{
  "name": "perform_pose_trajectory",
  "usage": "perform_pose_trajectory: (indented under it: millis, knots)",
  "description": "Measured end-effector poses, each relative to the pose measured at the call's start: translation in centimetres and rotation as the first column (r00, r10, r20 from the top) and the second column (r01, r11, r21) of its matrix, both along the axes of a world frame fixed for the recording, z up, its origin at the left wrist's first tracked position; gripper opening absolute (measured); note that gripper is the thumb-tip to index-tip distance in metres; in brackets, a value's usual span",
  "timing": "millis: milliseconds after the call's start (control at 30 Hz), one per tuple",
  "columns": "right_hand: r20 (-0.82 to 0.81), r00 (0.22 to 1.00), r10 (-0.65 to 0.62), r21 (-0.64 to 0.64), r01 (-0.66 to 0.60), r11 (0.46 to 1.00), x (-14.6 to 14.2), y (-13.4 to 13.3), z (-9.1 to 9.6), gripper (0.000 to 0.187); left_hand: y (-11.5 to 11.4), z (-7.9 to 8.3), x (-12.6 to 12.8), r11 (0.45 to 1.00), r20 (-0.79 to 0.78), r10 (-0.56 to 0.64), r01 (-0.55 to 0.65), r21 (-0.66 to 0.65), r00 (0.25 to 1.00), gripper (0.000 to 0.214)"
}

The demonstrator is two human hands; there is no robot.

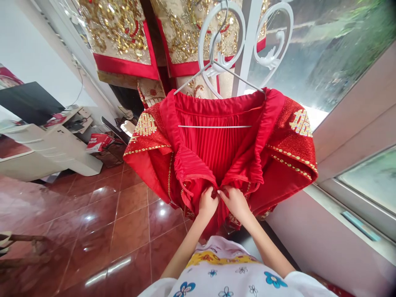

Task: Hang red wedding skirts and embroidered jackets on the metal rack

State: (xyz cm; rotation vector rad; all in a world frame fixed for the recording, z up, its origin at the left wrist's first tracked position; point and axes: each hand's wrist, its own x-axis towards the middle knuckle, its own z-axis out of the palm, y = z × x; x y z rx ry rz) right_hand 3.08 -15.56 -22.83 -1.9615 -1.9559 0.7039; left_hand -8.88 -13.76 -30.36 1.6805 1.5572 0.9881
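Observation:
A red pleated skirt (213, 150) with gold trim and gold emblems hangs in front of me from a thin wire hanger (215, 126). Its gathered waistband droops open in a V toward me. At the bottom of that V, my left hand (208, 205) pinches the red fabric. Close beside it, my right hand (234, 202) grips the opposite edge, thumb and fingertips nearly meeting the left ones. Thin red ties dangle on both sides of the opening. What exactly lies between my fingertips is too small to make out.
Sequined gold and cream garments (120, 37) with red borders hang behind. White scroll metalwork (221, 41) holds the hanger by the window (321, 53). A ledge (346, 214) runs along the right. At left stand a desk (55, 148) and a monitor (32, 103) above glossy red tiles (130, 214).

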Motion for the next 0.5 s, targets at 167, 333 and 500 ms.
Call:
perform_pose_trajectory:
  millis: [167, 333, 500]
  knots:
    - [0.114, 0.993, 0.013, -0.001, -0.013, 1.0, -0.8, 0.0, -1.1, 0.032, -1.9, -0.7, -0.9, 1.0, 0.064, -0.022, 0.022, 0.006, 0.998, 0.008]
    - [0.164, 0.986, 0.027, -0.04, -0.021, 0.999, -1.2, -1.1, -0.4, 0.031, -2.5, -1.3, -1.2, 1.0, 0.124, -0.008, 0.005, 0.025, 0.992, 0.01]
    - [0.062, 0.998, 0.015, -0.044, -0.013, 0.999, -1.0, -1.4, -0.6, 0.027, -2.6, -2.2, -1.2, 0.998, 0.202, -0.034, 0.024, 0.053, 0.979, 0.012]
